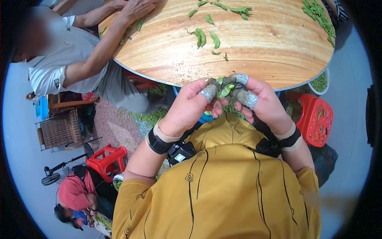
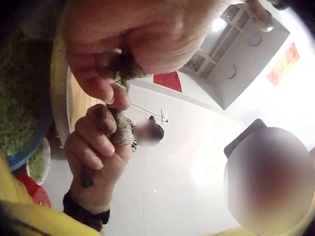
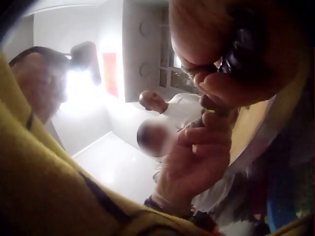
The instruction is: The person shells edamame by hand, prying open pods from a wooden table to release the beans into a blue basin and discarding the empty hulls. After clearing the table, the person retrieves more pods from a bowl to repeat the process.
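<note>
A green pod (image 1: 225, 91), which looks split open, is pinched between both hands just off the near table edge. My left hand (image 1: 187, 103) holds its left side with thumb and finger, both wrapped in grey tape. My right hand (image 1: 266, 101), also with taped thumb and finger, grips the other side. In the left wrist view the fingertips of the left hand (image 2: 142, 39) and right hand (image 2: 101, 152) meet around a bit of green. The right wrist view is dark, and the pod is mostly hidden behind fingers.
Several loose pods (image 1: 202, 38) lie on the wooden table (image 1: 167, 51), with a pile (image 1: 318, 18) at its right edge. A white bowl (image 1: 319, 83) and red stool (image 1: 318, 119) stand at the right. Another person's arm (image 1: 95, 59) rests at the table's left.
</note>
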